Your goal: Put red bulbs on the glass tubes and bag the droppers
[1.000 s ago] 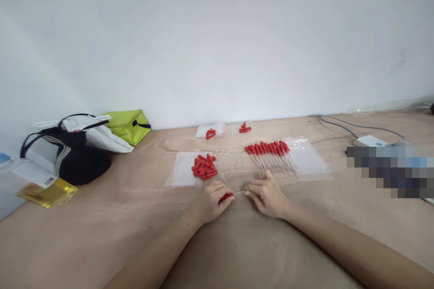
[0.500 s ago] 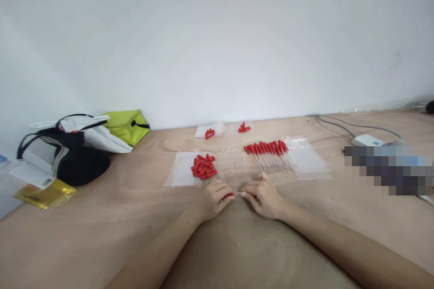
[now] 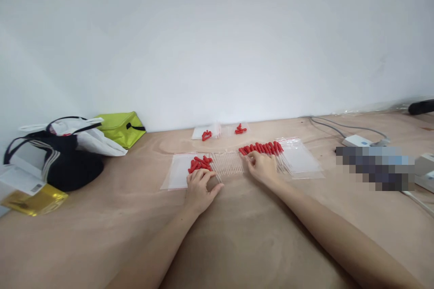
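My left hand (image 3: 200, 189) is open, thumb and fingers apart, at the near edge of a pile of loose red caps (image 3: 200, 163) on a clear zip bag (image 3: 178, 171). Its fingertips reach the nearest caps. My right hand (image 3: 264, 168) is closed in a pinch on a red-capped stick (image 3: 241, 151) at the left end of a slanted row of red-capped sticks (image 3: 271, 147); the fingers partly hide it. Between my hands lie several thin bare white sticks (image 3: 228, 162), side by side. Another clear zip bag (image 3: 305, 160) lies under the row's right end.
Behind are smaller groups of red pieces (image 3: 206, 135) on clear bags. At left stand a black bag (image 3: 74, 169), a lime-green bag (image 3: 118, 128) and a gold-bottomed packet (image 3: 37, 198). A white power adapter (image 3: 356, 141) with grey cables and a blurred-out object lie at right.
My hands have parted. The right moved forward to the capped row with the stick; the left let go of the red cap end and moved left to the cap pile. The view shifted slightly.
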A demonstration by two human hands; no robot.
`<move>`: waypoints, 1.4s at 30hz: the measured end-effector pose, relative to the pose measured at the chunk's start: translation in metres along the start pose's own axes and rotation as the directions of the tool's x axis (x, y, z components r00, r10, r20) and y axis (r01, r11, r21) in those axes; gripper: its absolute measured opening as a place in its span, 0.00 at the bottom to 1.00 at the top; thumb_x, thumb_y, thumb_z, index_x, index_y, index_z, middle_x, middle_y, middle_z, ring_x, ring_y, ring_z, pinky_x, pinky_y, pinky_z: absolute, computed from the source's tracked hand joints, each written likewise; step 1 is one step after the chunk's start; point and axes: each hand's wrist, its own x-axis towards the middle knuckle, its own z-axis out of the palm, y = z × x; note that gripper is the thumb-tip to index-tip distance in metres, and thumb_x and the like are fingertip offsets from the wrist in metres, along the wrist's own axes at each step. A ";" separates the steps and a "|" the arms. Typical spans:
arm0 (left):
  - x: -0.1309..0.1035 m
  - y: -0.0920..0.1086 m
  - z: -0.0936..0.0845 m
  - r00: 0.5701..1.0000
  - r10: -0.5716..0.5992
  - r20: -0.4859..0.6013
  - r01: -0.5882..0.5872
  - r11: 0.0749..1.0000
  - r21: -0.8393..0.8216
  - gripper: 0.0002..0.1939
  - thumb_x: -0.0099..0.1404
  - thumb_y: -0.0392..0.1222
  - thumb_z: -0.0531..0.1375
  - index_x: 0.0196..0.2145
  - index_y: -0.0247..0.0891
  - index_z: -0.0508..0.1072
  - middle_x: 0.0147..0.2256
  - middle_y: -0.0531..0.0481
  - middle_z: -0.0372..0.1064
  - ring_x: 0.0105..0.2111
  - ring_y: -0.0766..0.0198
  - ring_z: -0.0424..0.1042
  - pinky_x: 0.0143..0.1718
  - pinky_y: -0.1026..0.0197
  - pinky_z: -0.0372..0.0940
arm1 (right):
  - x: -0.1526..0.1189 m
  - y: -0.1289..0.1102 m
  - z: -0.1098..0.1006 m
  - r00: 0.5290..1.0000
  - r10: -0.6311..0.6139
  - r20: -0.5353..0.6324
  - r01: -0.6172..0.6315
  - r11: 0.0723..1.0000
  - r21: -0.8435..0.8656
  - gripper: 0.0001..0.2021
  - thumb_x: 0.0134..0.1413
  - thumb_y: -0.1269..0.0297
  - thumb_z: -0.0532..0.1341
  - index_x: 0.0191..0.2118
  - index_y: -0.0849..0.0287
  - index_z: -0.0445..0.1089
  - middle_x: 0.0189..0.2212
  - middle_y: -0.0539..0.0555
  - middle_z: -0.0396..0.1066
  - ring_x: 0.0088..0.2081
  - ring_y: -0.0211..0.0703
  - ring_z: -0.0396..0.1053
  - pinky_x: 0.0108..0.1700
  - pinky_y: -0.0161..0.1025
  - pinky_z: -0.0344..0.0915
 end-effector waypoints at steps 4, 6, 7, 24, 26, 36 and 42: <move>-0.001 0.002 0.000 1.000 0.001 0.014 -0.002 0.999 0.037 0.17 0.47 0.50 0.65 0.33 0.40 0.69 0.34 0.49 0.67 0.37 0.55 0.63 0.38 0.54 0.53 | 0.012 -0.011 0.015 0.998 0.061 0.003 -0.061 0.994 -0.093 0.09 0.51 0.64 0.52 0.35 0.60 0.66 0.27 0.54 0.72 0.33 0.43 0.67 0.37 0.40 0.44; -0.001 0.001 0.001 1.000 -0.019 -0.001 0.019 0.998 0.054 0.16 0.49 0.50 0.65 0.32 0.40 0.69 0.33 0.49 0.67 0.37 0.55 0.64 0.38 0.54 0.53 | 0.015 -0.014 0.020 0.997 0.074 0.024 -0.071 0.990 -0.119 0.09 0.51 0.65 0.51 0.34 0.59 0.67 0.27 0.55 0.72 0.33 0.44 0.67 0.37 0.41 0.43; -0.001 -0.001 0.001 0.999 -0.034 -0.014 0.035 0.997 0.065 0.14 0.50 0.49 0.64 0.32 0.40 0.69 0.33 0.49 0.67 0.37 0.55 0.64 0.38 0.54 0.52 | 0.016 -0.015 0.021 0.996 0.080 0.035 -0.075 0.989 -0.125 0.09 0.51 0.65 0.51 0.34 0.59 0.67 0.27 0.55 0.72 0.33 0.44 0.67 0.37 0.41 0.43; 0.002 -0.017 -0.005 0.993 -0.050 -0.104 0.071 0.976 0.204 0.04 0.55 0.42 0.61 0.26 0.40 0.70 0.33 0.47 0.67 0.36 0.54 0.63 0.37 0.52 0.52 | 0.016 -0.025 0.022 0.995 0.067 0.080 -0.048 0.974 -0.221 0.14 0.50 0.65 0.50 0.31 0.66 0.71 0.30 0.64 0.72 0.33 0.49 0.68 0.39 0.47 0.48; 0.003 -0.014 -0.006 0.989 -0.061 -0.135 0.084 0.982 0.172 0.05 0.57 0.42 0.59 0.26 0.40 0.69 0.32 0.47 0.68 0.35 0.55 0.64 0.37 0.52 0.52 | 0.018 -0.026 0.024 0.995 0.062 0.083 -0.042 0.974 -0.224 0.13 0.50 0.67 0.51 0.31 0.67 0.71 0.30 0.65 0.72 0.33 0.50 0.68 0.40 0.47 0.47; -0.006 0.010 -0.006 0.994 0.103 -0.031 -0.105 0.992 -0.071 0.06 0.63 0.37 0.51 0.37 0.36 0.65 0.33 0.47 0.68 0.36 0.58 0.64 0.40 0.56 0.53 | 0.002 -0.017 0.020 0.993 -0.109 -0.039 0.108 0.994 -0.031 0.12 0.55 0.68 0.46 0.35 0.67 0.64 0.33 0.64 0.69 0.37 0.50 0.65 0.40 0.45 0.53; -0.009 0.021 -0.006 0.990 0.114 0.088 -0.110 0.993 -0.051 0.10 0.64 0.35 0.48 0.39 0.38 0.67 0.35 0.48 0.67 0.36 0.58 0.63 0.40 0.55 0.50 | -0.039 0.016 0.008 0.902 -0.415 -0.118 0.427 0.820 0.381 0.10 0.57 0.68 0.45 0.40 0.61 0.62 0.34 0.58 0.69 0.35 0.43 0.66 0.36 0.39 0.59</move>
